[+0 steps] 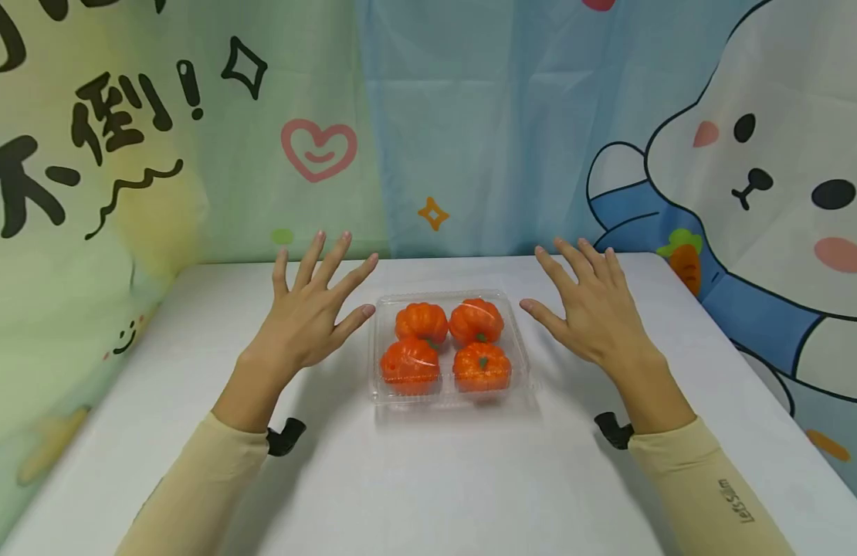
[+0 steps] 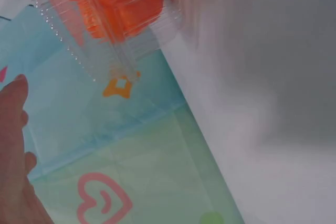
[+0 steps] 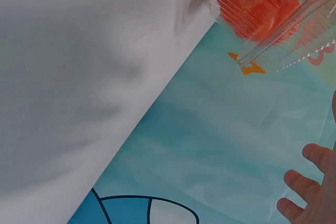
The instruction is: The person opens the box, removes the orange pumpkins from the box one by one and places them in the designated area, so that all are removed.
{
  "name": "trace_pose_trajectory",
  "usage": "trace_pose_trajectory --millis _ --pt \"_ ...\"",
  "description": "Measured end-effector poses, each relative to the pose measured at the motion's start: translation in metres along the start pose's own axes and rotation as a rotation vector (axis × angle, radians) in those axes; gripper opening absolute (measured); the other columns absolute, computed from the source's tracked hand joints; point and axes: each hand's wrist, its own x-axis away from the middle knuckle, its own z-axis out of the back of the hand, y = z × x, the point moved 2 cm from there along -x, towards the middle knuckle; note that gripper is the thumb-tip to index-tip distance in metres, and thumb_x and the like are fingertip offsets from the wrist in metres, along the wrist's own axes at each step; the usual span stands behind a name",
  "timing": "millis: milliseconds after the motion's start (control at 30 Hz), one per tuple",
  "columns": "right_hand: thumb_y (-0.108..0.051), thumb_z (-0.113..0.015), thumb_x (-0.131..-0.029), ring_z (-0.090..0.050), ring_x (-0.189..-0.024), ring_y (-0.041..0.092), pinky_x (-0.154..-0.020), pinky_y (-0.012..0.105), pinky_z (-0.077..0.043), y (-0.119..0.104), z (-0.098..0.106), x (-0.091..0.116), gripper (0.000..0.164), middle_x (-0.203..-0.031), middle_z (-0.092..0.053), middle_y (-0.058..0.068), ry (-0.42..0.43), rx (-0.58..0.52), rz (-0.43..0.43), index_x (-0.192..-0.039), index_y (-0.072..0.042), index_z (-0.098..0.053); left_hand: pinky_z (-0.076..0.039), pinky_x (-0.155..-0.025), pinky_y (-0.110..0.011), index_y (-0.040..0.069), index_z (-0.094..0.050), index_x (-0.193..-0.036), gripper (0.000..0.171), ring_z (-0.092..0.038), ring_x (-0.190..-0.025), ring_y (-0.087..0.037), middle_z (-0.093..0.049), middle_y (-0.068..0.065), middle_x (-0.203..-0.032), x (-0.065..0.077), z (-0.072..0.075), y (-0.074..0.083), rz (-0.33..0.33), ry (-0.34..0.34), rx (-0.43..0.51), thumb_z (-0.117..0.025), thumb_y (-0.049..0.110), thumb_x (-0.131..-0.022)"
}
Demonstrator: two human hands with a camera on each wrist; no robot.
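Observation:
A clear plastic clamshell box (image 1: 448,386) sits in the middle of the white table, with several small orange pumpkins (image 1: 482,367) inside in two rows. My left hand (image 1: 305,316) hovers to the left of the box, fingers spread and thumb pointing toward its side. On the other side, my right hand (image 1: 595,309) is held in the air with its fingers fanned out, its thumb near the box's right edge. Neither hand holds anything. Both wrist views show the box's ridged side, and the pumpkins (image 2: 126,3) show through the plastic.
The white table (image 1: 456,479) reaches back to a printed curtain (image 1: 463,154) with a heart, stars and a cartoon animal (image 1: 776,170). Black wrist mounts (image 1: 286,437) stick out beside the beige sleeves (image 1: 199,486).

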Motion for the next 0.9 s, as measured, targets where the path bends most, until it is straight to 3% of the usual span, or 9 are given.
trace_pose_trajectory --millis 400,900 --pt "-0.058 -0.063 -0.095 -0.024 -0.152 0.045 -0.123 0.064 -0.01 -0.008 0.005 -0.006 0.08 -0.162 -0.035 0.018 0.031 0.011 0.052 -0.159 -0.018 -0.038 0.004 -0.116 -0.072 0.042 -0.022 -0.163 0.064 0.013 -0.159 -0.029 0.004 0.004 -0.173 0.007 -0.005 0.001 -0.016 0.015 0.042 -0.038 0.064 -0.105" --pt "-0.057 -0.066 -0.093 -0.027 -0.151 0.044 -0.122 0.064 -0.014 -0.022 0.002 0.004 0.08 -0.163 -0.035 0.016 0.043 0.0 0.088 -0.157 -0.015 -0.042 -0.001 -0.114 -0.075 0.041 -0.028 -0.161 0.064 0.008 -0.159 -0.031 0.002 0.003 -0.173 0.024 -0.002 -0.003 -0.005 0.003 0.074 -0.044 0.062 -0.103"
